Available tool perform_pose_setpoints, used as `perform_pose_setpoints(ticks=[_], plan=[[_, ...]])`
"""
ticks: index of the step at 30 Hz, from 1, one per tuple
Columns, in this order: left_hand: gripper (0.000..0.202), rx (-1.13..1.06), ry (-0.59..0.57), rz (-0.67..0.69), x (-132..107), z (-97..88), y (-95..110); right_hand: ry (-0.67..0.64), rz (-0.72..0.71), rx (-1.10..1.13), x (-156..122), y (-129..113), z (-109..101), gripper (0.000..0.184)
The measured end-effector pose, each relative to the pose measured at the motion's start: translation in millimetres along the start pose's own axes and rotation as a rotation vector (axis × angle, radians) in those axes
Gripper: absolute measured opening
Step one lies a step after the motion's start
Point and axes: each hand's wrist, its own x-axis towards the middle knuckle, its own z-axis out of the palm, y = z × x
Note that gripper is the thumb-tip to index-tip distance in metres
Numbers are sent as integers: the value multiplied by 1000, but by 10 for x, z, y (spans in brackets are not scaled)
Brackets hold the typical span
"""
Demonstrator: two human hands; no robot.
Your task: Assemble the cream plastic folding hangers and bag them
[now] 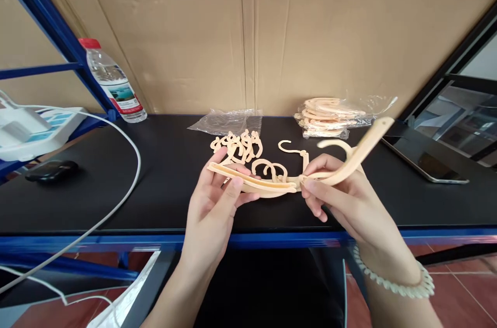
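Observation:
My left hand (215, 201) is closed around a curved beige plastic hanger arm (256, 182), with the thumb along its near side and the long grooved piece lying almost level. My right hand (345, 196) pinches the lower end of another beige hanger arm (361, 152), which slants up to the right. The inner ends of the two pieces meet or nearly meet between my hands; whether they are joined I cannot tell. Behind my right fingers stands a thin hanger hook (289, 148). Further curved hooks (267, 165) show just beyond the left piece, partly hidden by it.
A pile of small beige hooks (238, 147) and a crumpled clear bag (229, 122) lie behind my hands. Bagged hanger arms (330, 116) sit at the back right, near a phone-like tablet (425, 160). Leftward are a water bottle (116, 85), a white cable (135, 162) and a black mouse-like object (52, 171).

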Motion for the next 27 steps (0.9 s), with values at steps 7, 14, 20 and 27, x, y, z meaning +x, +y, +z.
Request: perform_pose_setpoints(ticks=[7, 14, 20, 27], plan=[[37, 19, 8, 87, -90, 65, -23, 83, -41, 176, -136, 177, 142, 11], [34, 50, 42, 116, -114, 143, -54, 42, -51, 177, -155, 226, 137, 11], [28, 44, 42, 148, -126, 212, -81, -17, -8, 240, -134, 264, 114, 13], [30, 64, -57, 86, -141, 217, -122, -2, -27, 288, -126, 285, 154, 8]])
